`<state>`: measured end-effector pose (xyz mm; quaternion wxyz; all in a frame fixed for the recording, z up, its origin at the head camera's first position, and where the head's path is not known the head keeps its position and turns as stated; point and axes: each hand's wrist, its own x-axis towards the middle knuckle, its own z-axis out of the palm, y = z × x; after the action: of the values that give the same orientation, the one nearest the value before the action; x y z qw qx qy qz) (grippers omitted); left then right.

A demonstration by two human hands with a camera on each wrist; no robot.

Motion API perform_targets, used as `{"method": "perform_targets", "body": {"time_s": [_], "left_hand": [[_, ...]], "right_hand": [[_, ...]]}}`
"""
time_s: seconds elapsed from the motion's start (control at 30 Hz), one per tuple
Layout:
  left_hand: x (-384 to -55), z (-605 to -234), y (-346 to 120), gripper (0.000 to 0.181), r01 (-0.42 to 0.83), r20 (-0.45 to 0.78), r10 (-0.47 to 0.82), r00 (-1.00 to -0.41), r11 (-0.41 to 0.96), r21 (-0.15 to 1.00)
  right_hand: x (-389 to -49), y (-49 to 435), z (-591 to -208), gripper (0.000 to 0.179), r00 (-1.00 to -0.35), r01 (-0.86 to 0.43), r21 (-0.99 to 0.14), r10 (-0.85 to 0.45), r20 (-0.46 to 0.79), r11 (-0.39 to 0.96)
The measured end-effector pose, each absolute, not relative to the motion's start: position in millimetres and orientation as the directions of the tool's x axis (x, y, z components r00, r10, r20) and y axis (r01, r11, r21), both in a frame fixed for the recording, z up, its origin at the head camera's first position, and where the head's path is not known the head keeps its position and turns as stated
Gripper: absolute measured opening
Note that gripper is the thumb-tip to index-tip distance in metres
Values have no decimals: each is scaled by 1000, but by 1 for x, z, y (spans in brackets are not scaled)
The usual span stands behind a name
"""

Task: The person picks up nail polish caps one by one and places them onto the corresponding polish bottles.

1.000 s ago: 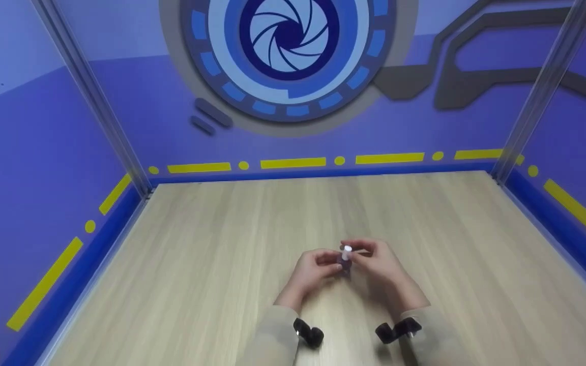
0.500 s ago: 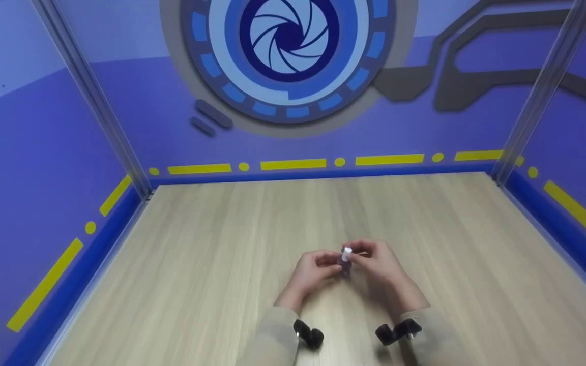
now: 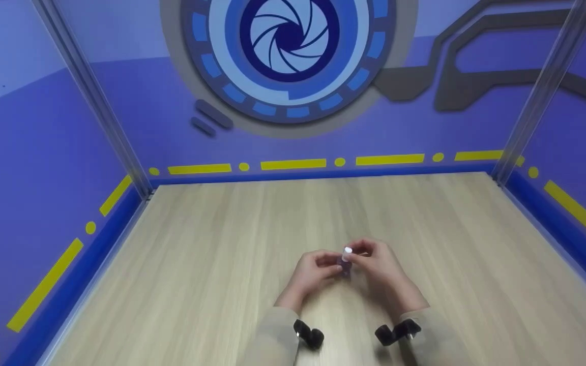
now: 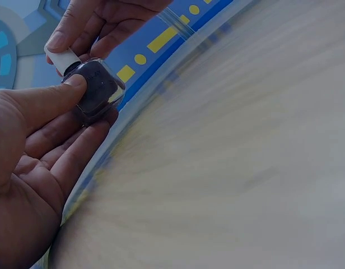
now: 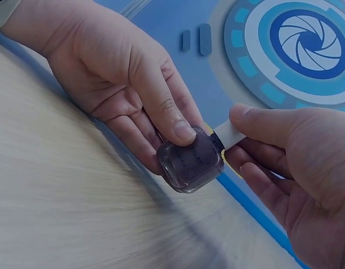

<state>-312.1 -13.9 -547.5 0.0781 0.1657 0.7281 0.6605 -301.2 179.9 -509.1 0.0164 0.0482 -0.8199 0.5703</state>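
Note:
Near the front of the table, my left hand (image 3: 313, 270) pinches a small square nail polish bottle (image 4: 102, 92) between thumb and fingers. Its glass is clear with dark polish inside, and pale lettering shows on the front in the right wrist view. My right hand (image 3: 382, 262) grips the white cap (image 5: 231, 135) with thumb and fingertips. Between cap and glass, a dark band (image 5: 218, 141) of the neck shows. The bottle is tilted, held up above the tabletop. Part of its body is hidden behind the left thumb.
The wood-grain table (image 3: 222, 229) spreads around both hands. Blue-purple panels with yellow dashes (image 3: 293, 163) enclose it at the back and on both sides. Metal posts (image 3: 97, 101) stand at the back corners. Black camera mounts (image 3: 308, 334) sit on the wrists.
My right fingertips have shifted slightly around the white cap, and the thumb covers more of it. The left hand and the bottle stay in nearly the same place.

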Motion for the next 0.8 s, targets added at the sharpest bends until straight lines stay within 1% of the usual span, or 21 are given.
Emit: {"method": "perform_targets", "body": {"time_s": [0.3,0.37,0.57,0.67,0.8], "left_hand": [[-311,-546,-14,27,152,118,349,-929,70,986],[-311,-547,-14,27,148,112,347,-931,78,986],[-311,-547,-14,26,143,106,340,-934,84,986],[-312,-547,-14,26,139,105,337,-936,78,987],[-313,-548,-13,26,135,104,332,-937,73,988]], "right_hand": [[-301,179,-512,15,-997,-78,-940,-28,73,331],[-301,180,-512,19,-997,-79,-943,-38,71,323],[-298,183,-510,37,-990,-97,-964,-125,68,248],[-298,184,-509,35,-984,-117,-966,-158,82,231],[-298,185,-509,30,-977,-154,-958,-180,112,242]]}}
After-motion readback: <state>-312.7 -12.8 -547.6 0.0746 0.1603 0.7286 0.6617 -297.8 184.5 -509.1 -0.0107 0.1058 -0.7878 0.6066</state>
